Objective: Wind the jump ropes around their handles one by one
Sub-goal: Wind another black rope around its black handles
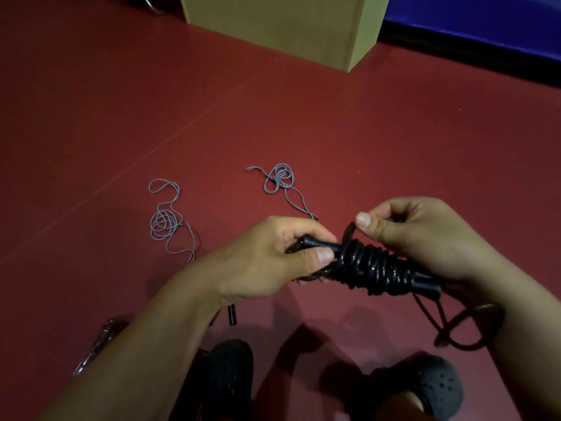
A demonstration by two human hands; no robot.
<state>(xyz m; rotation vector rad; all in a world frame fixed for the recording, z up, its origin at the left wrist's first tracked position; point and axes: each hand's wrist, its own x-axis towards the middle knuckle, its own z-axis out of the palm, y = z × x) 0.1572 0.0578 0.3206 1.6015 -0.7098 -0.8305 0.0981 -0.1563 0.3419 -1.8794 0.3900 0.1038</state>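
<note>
Two hands are winding a black jump rope: left hand clamping the handles, right hand pinching the cord, which likely needs steady tension for snug coils.

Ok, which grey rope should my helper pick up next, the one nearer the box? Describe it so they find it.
Start at the cardboard box at the top of the red floor and come down toward the hands. The grey rope lies loose just beyond the right hand. Unlike the other grey rope further left, its tangle of loops is smaller and sits closer to the box.
</note>
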